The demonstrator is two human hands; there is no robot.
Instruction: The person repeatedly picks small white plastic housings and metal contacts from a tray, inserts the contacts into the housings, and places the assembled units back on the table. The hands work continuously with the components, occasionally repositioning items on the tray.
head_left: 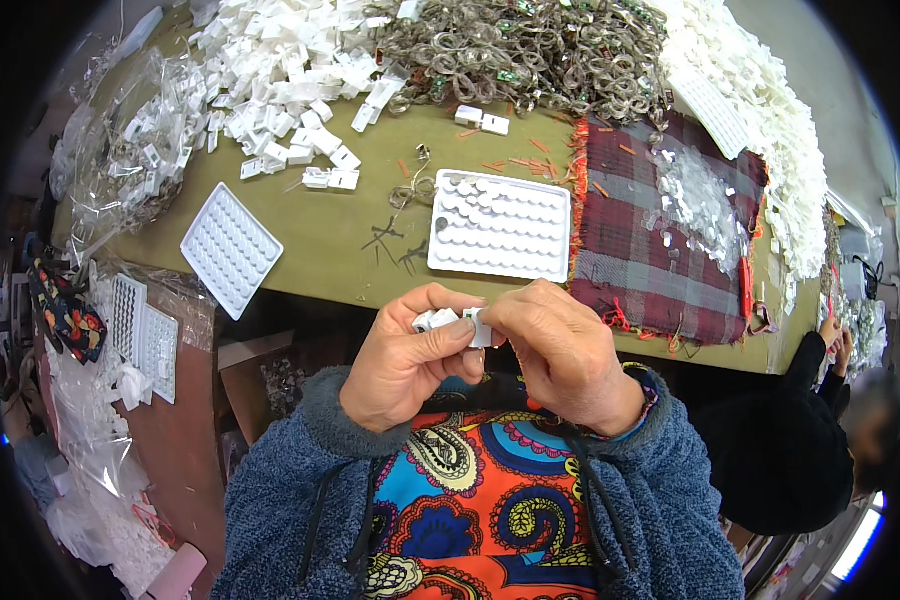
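Note:
My left hand [410, 350] is closed around a small white plastic case [436, 320], held just in front of my chest by the table's near edge. Opposite it, my right hand [562, 350] pinches the right end of the white piece, where a bit of green shows; its fingertips hide what lies between them. Beyond my hands lies a white tray [500, 262] with rows of round pockets and several flat round button cells in its upper left part. Two white cases [481, 121] sit together above the tray.
A pile of white cases [290, 70] and a heap of coiled wires [530, 55] fill the far side. Another pocketed tray [231, 251] overhangs the edge at left. Clear bits [700, 200] lie on a plaid cloth [620, 240]. A person in black [770, 460] works at right.

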